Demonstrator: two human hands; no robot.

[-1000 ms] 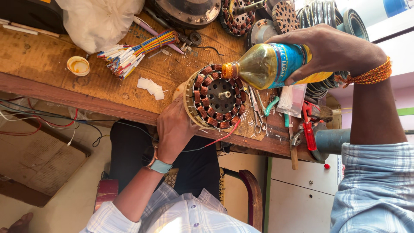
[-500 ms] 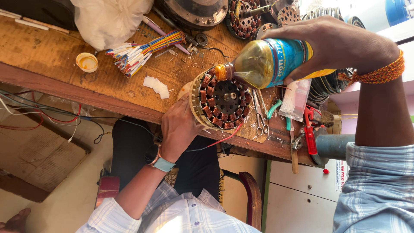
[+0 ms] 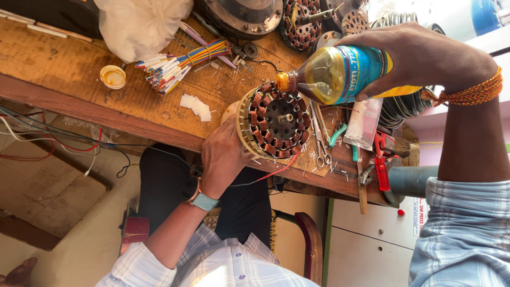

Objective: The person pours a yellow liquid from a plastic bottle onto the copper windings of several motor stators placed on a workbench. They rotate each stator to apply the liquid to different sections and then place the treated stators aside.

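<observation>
Steadily: left hand [image 3: 226, 154] gripping wound stator [image 3: 273, 121] at tabletop [image 3: 64, 69] front edge, right hand [image 3: 425, 56] clasping tilted bottle [image 3: 340, 74]; keep neck over windings, pour thin.

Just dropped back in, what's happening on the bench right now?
A person at a wooden workbench steadies a round motor stator wound with copper coils, the left hand gripping its lower side. The right hand holds a plastic bottle of yellowish liquid tipped sideways, its orange neck right at the stator's upper rim. A bundle of coloured sleeves, a small cap, scissors and red-handled tools lie around.
</observation>
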